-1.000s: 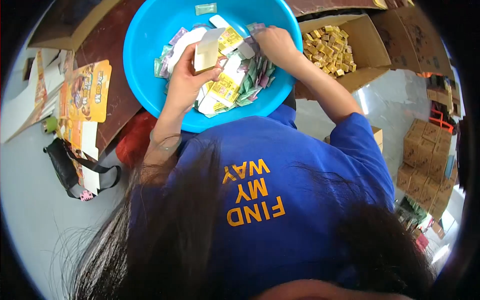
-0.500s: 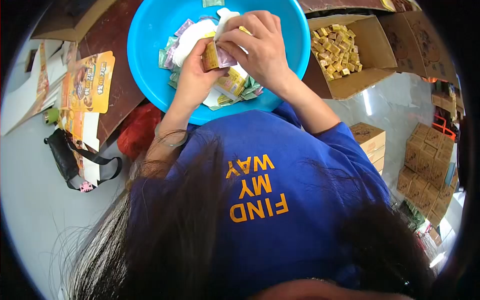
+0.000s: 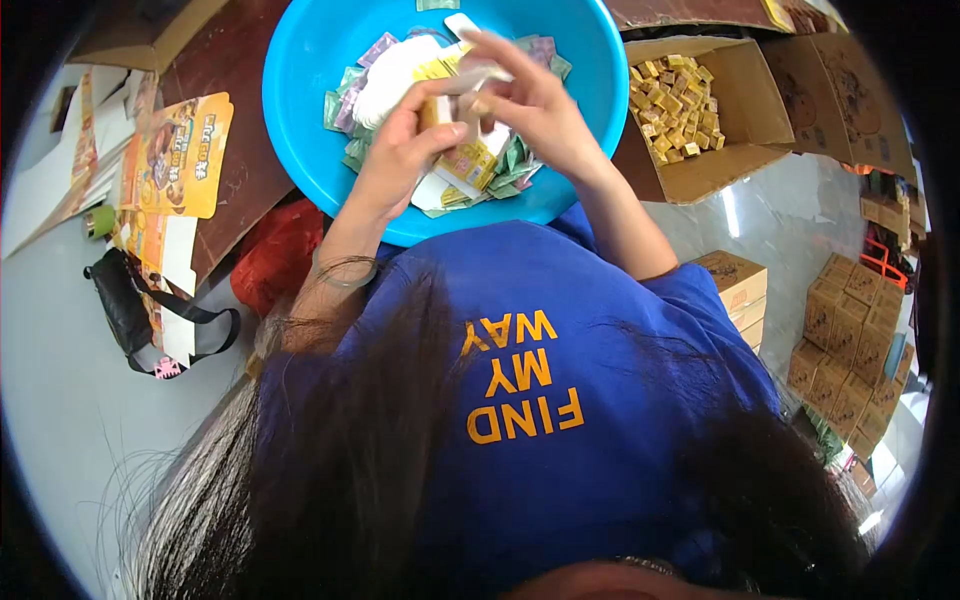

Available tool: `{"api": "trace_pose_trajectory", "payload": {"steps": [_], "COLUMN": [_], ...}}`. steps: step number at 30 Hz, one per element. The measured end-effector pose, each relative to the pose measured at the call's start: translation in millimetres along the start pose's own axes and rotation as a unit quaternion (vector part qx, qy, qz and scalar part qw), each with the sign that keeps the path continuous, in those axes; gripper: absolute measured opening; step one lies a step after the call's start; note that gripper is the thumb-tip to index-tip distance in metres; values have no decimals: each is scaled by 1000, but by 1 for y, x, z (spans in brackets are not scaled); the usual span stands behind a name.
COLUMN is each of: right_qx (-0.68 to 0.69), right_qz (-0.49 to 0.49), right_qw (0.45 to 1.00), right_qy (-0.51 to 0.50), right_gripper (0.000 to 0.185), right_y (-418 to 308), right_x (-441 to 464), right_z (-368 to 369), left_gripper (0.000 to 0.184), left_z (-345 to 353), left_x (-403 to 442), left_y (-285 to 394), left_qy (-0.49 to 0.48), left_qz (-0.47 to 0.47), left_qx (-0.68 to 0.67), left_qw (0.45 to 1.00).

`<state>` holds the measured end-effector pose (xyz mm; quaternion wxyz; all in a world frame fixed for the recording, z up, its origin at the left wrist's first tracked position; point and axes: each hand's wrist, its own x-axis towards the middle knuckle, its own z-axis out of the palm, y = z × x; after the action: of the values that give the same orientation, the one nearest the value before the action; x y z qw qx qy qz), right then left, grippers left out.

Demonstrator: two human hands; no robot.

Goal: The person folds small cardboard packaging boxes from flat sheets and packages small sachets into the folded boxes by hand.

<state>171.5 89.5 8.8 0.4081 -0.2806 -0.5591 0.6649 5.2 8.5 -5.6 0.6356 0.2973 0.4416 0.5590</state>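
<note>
Clamping the small box (image 3: 433, 112) in our left hand (image 3: 396, 160), presumably for steadiness, we cannot tell if our right hand (image 3: 540, 120) grips.

Dark red table (image 3: 246, 112): blue basin (image 3: 296, 130) mid, open cardboard carton (image 3: 748, 100) right, orange printed card (image 3: 185, 160) left. Grey floor (image 3: 55, 350): stacked boxes (image 3: 846, 330) right.

Room at left over blue basin (image 3: 298, 110), cardboard box (image 3: 748, 90) (open-topped) as obstacle at right
</note>
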Motion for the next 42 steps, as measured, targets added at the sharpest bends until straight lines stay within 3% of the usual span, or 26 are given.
{"api": "trace_pose_trajectory", "payload": {"steps": [5, 9, 10, 14, 15, 19, 24, 29, 34, 40, 42], "right_qx": [-74, -80, -79, -305, -304, -368, -425, -363, -312, -293, -304], "right_qz": [80, -115, -113, -244, -244, -310, -352, -325, -261, -256, -258], "right_qw": [992, 987, 987, 916, 916, 876, 830, 872, 914, 921, 917], "right_qy": [-61, -83, -84, -90, -90, -42, -84, -43, 0, 17, -19], "right_gripper": [27, 35, 35, 33, 33, 28, 27, 26, 23, 20, 22], "right_y": [15, -1, -3, -7, -6, 0, 1, 5, 17, 17, 13], "right_x": [0, -1, -3, -10, -9, -2, 7, 5, 12, 12, 8], "right_z": [3, 3, 5, 12, 13, 12, 8, 6, 9, 12, 11], "left_gripper": [33, 28, 28, 34, 34, 36, 38, 39, 34, 31, 31], "left_z": [7, -7, -8, -12, -13, -16, -19, -12, -16, -17, -19], "left_x": [0, 2, 2, 5, 4, 2, 2, -2, 1, 2, 2], "left_y": [4, 8, 7, 0, 1, 6, 4, 8, -3, -7, -5], "left_qy": [-17, 13, 15, 3, 3, -116, -112, -86, -75, -62, -69], "left_qz": [-12, 14, 13, -15, -15, -31, -36, -25, -40, -38, -51], "left_qx": [44, 30, 29, 6, 6, -223, -278, -229, -262, -265, -294], "left_qw": [999, 999, 999, 1000, 1000, 967, 953, 969, 961, 961, 952]}}
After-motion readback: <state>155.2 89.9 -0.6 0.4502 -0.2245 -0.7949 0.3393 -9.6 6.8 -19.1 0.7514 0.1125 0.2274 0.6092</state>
